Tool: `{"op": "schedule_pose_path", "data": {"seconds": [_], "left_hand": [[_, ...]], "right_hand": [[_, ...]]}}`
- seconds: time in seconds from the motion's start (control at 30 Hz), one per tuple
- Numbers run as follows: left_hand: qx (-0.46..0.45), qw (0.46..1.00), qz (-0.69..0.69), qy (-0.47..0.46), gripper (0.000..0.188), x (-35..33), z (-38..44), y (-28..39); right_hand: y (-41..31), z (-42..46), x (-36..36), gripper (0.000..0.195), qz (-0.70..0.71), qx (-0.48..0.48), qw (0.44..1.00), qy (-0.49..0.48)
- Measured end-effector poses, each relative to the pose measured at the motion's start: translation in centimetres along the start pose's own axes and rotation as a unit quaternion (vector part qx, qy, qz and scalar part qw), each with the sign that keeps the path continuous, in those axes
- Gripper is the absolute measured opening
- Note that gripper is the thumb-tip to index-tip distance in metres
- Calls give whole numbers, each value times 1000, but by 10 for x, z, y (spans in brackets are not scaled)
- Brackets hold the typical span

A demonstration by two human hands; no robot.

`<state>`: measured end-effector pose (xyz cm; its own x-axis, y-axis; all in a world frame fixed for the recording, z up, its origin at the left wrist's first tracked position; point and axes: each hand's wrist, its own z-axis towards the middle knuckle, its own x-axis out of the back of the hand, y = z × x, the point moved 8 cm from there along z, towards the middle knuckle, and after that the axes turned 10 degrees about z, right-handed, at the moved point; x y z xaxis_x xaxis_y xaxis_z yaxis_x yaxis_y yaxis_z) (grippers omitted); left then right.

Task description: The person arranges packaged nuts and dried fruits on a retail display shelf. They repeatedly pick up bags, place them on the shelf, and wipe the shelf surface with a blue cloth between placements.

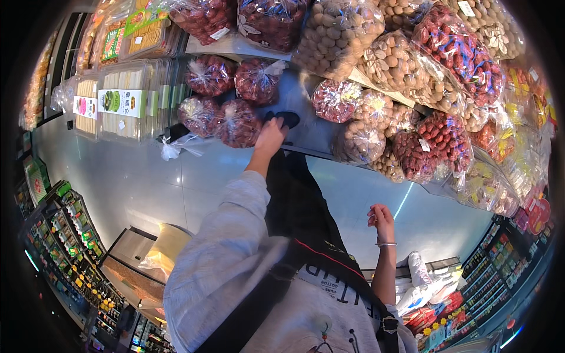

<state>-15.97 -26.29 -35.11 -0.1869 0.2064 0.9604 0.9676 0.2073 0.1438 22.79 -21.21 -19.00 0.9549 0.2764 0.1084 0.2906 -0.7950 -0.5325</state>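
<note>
My left hand (270, 136) reaches forward over the low display surface (311, 119). It is beside a clear bag of red dates (238, 124), and its fingers overlap a dark, flat object (290, 119). Whether they grip that object or only lie against it is unclear. Three more knotted bags of red dates (211, 76) sit close to that bag. My right hand (382, 218) hangs low over the floor at my side, fingers loosely curled around nothing, a bracelet (386, 244) on the wrist.
Larger bags of nuts (337, 37) and dates (459, 57) fill the back tier. Smaller bags (362, 141) stand front right. Clear boxes of pale food sticks (121, 103) are stacked at left. Behind me are a bin with a yellowish bag (165, 247) and white sacks (417, 282).
</note>
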Motion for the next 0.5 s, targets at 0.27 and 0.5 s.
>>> {"op": "schedule_pose_path", "data": {"seconds": [0.27, 0.5], "left_hand": [[177, 935, -262, 161, 43, 38, 52, -39], [170, 934, -266, 167, 49, 48, 66, -61]], "right_hand": [[21, -5, 12, 18, -3, -15, 1000, 5], [25, -9, 23, 18, 8, 6, 1000, 13]]}}
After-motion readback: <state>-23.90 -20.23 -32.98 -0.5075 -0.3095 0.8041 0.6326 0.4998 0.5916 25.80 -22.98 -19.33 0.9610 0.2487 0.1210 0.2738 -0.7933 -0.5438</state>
